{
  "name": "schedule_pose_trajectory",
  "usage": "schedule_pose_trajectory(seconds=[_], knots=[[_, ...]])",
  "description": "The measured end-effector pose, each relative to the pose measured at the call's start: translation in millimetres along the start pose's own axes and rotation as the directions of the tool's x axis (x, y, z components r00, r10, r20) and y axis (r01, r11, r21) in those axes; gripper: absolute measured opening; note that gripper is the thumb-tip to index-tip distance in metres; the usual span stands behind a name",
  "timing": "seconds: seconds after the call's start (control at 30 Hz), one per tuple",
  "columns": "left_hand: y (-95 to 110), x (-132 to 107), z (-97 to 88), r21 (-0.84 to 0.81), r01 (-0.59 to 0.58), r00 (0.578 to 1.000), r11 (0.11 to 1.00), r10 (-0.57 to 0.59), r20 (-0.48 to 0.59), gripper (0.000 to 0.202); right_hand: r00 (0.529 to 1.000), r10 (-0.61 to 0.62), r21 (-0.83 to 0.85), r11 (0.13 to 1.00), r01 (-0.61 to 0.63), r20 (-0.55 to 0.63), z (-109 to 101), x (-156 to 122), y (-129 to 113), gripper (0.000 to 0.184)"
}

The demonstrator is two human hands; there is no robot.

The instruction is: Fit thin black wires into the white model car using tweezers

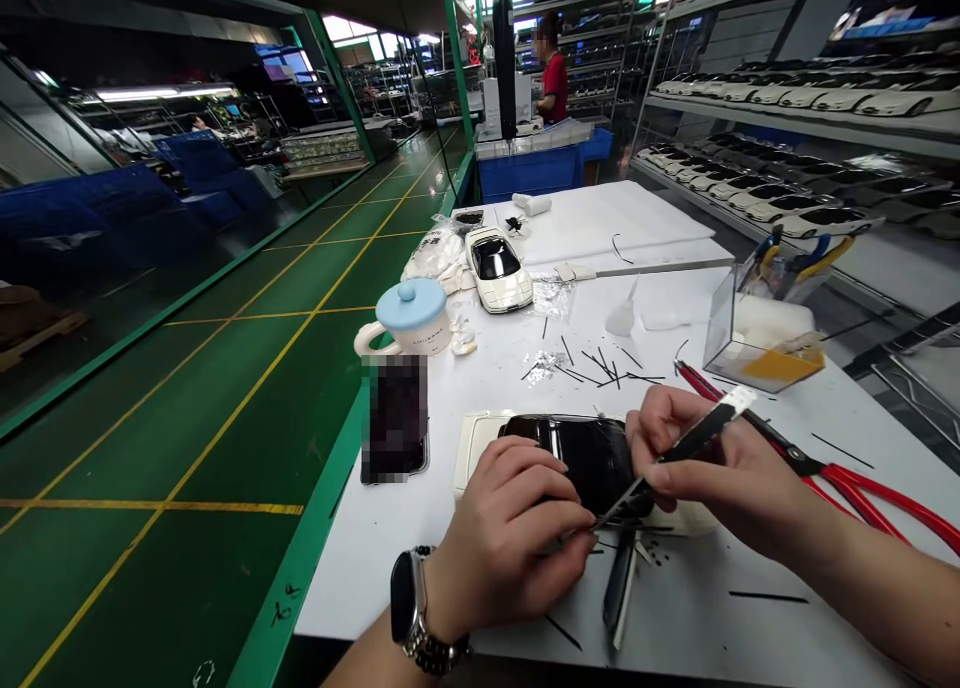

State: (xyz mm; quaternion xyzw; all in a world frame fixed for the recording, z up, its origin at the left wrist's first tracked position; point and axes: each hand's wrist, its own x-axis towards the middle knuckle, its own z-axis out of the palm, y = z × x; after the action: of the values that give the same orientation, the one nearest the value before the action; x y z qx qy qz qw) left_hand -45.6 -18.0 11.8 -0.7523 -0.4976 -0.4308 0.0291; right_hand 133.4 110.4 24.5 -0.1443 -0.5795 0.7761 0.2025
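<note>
A white toy car body with black glossy windows (577, 448) lies on the white table (675, 608) in front of me. My left hand (510, 538), with a watch on its wrist, rests on the car's near side and steadies it. My right hand (712, 463) grips a slim knife-like blade tool (686, 448), its tip touching the car's black window edge. A thin black strip (621, 578) hangs down from the car toward the table's front edge.
Red-handled cutters (862, 483) lie right of my right hand. A phone (394, 418), a lidded mug (409, 318), a second white car (497, 266), a clear box (757, 338) and black offcuts (592, 368) sit further back. Shelves of car bodies (810, 98) stand right; a person (553, 68) stands far off.
</note>
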Motion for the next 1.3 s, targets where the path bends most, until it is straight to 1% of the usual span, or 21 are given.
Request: schedule_pose_trajectory(seconds=[0.17, 0.33, 0.43, 0.53, 0.67, 0.83, 0.9, 1.0, 1.13, 1.3], knots=[[-0.8, -8.2, 4.1, 0.077, 0.047, 0.998, 0.996, -0.044, -0.048, 0.014, 1.000, -0.005, -0.001, 1.000, 0.005, 0.016, 2.0, 1.7, -0.3, 0.026], [-4.3, -10.9, 3.2, 0.140, 0.096, 0.993, 0.985, -0.085, -0.083, 0.012, 0.999, -0.038, -0.035, 0.999, 0.038, 0.007, -3.3, -2.2, 3.6, 0.025], [-6.0, -13.3, 2.3, 0.155, 0.122, 0.991, 0.980, -0.112, -0.074, 0.012, 0.998, -0.054, -0.063, 0.996, 0.056, 0.020, -4.7, -7.5, 5.5, 0.024], [-6.9, -16.9, 2.4, 0.168, 0.139, 0.990, 0.976, -0.133, -0.049, 0.012, 0.998, -0.060, -0.121, 0.991, 0.064, 0.032, -2.0, -12.8, 4.5, 0.024], [-5.6, -20.5, 5.7, 0.212, 0.120, 0.992, 0.970, -0.110, -0.057, 0.011, 0.998, -0.054, -0.207, 0.977, 0.057, 0.020, 5.0, -18.1, 1.5, 0.022], [-2.0, -22.3, 11.3, 0.316, 0.054, 0.996, 0.947, -0.030, -0.080, 0.010, 0.997, -0.068, -0.287, 0.955, 0.076, 0.039, 9.5, -21.5, -0.4, 0.019], [-1.2, -23.2, 12.7, 0.323, 0.040, 0.996, 0.946, -0.011, -0.092, 0.009, 0.996, -0.076, -0.315, 0.945, 0.087, 0.048, 10.0, -21.6, -1.5, 0.020], [-1.2, -25.0, 13.9, 0.303, 0.045, 0.995, 0.952, -0.016, -0.100, 0.008, 0.993, -0.102, -0.340, 0.933, 0.116, 0.060, 10.5, -20.3, -3.4, 0.022], [-2.0, -26.6, 14.6, 0.268, 0.022, 0.995, 0.963, 0.004, -0.096, 0.007, 0.995, -0.083, -0.319, 0.943, 0.095, 0.050, 8.7, -18.4, -3.4, 0.024], [0.7, -24.8, 12.9, 0.247, -0.017, 0.993, 0.969, 0.045, -0.109, 0.007, 0.994, -0.113, -0.156, 0.982, 0.111, -0.003, -1.4, -13.6, -3.0, 0.025]])
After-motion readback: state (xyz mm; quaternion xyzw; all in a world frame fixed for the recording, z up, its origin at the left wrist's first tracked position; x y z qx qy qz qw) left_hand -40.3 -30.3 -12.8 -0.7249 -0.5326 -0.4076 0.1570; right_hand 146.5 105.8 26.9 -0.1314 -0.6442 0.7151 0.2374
